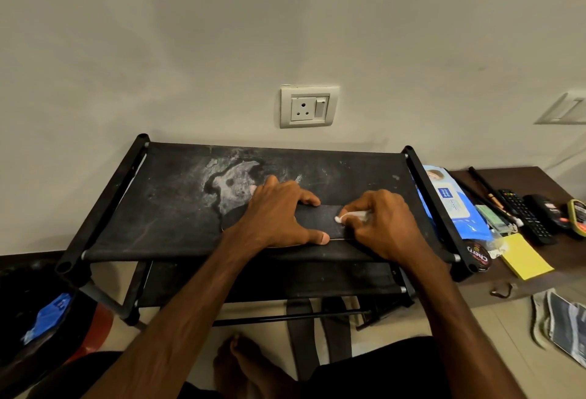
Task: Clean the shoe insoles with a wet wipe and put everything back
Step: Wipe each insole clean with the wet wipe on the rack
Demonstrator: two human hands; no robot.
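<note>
Left hand (279, 211): laid palm-down across the insole, fingers spread and the thumb set along its near edge, so that it is pressed onto the shelf.
Right hand (383, 224): curled around a bunched wet wipe, which is pinched at the fingertips and held against the insole's surface.
Wet wipe (352, 215): white, crumpled into a small wad, mostly covered by the right hand.
Insole (320, 218): black, laid flat and crosswise on the rack's top tier, between and under both hands (its ends are hidden, so the full outline cannot be made out).
Shoe rack (174, 208): black frame with a dark fabric top, marked by a pale dusty stain just left of the left hand; it is set against the wall.
Wipes pack (450, 205): blue and white, placed just beside the rack's right rail.
Right-side ledge: a shoe polish tin (478, 259), a yellow pad (526, 259) and a black remote (523, 218) are seen close together.
Wall socket (307, 106): mounted above the rack.
</note>
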